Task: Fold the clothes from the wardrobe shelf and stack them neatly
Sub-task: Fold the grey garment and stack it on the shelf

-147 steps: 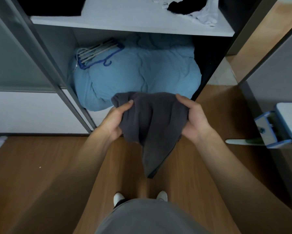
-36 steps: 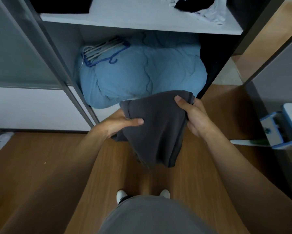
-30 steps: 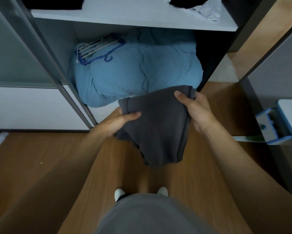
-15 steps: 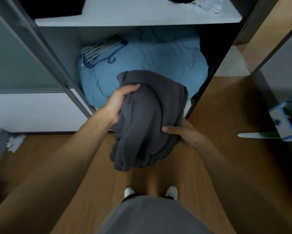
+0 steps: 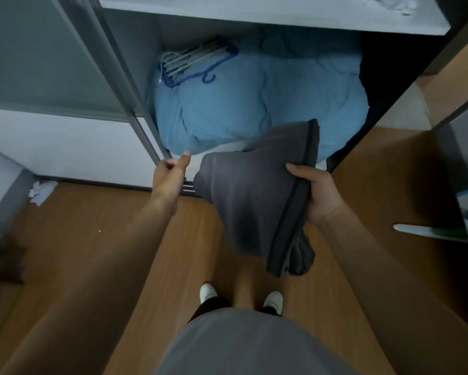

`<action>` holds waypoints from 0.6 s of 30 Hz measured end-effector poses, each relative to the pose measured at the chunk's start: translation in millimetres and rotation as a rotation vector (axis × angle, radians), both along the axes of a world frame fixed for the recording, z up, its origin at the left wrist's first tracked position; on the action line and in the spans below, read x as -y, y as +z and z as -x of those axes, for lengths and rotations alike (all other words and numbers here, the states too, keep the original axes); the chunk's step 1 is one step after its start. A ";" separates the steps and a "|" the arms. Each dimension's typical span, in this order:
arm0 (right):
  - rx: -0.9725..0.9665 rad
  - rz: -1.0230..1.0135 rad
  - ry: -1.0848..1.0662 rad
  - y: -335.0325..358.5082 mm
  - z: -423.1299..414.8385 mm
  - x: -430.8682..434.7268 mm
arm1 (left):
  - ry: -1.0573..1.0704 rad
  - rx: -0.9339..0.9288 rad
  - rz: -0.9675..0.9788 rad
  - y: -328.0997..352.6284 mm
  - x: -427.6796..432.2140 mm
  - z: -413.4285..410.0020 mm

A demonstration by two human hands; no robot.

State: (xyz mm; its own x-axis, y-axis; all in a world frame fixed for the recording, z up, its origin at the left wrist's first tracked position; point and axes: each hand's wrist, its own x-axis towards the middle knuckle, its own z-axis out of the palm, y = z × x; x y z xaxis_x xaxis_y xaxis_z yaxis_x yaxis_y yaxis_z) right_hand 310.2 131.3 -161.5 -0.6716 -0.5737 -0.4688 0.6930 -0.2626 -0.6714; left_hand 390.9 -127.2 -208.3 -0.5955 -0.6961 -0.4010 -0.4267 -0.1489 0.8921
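- The right hand (image 5: 318, 194) is gripping the folded grey garment (image 5: 254, 201) by its banded edge, thumb on top; this grip is likely keeping the layers together.
- The garment is hanging above the floor (image 5: 92, 239), near the blue duvet (image 5: 227, 109), not yet stacked.
- The left hand (image 5: 170, 174) is hovering beside it, loosely curled, holding nothing.

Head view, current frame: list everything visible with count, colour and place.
garment: one, dark grey, held up at centre, in front of the wardrobe
duvet: one, light blue, lower wardrobe compartment
hangers: one bundle, white and blue, on the duvet, back left
shelf: one, white, above the duvet
shelf cloth: one, white, top right
floor rag: one, white, left
floor: wood brown
shoes: two, white, bottom centre
left hand: one, empty, left of the garment
right hand: one, grip on the garment's edge
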 end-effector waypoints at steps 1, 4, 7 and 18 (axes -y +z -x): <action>-0.003 -0.009 -0.007 -1.7 0.3 1.5 | -0.048 -0.006 -0.128 -9.3 -3.7 -11.1; -0.020 -0.051 -0.025 -7.7 1.0 7.3 | -0.402 -0.098 -0.393 -31.4 -15.7 -35.4; -0.007 -0.069 -0.008 -11.2 -2.3 20.4 | -0.532 -0.165 -0.398 -31.4 -13.5 -37.0; -0.058 0.024 -0.080 1.8 4.5 76.9 | -0.943 -0.091 -0.425 -10.2 43.8 -20.9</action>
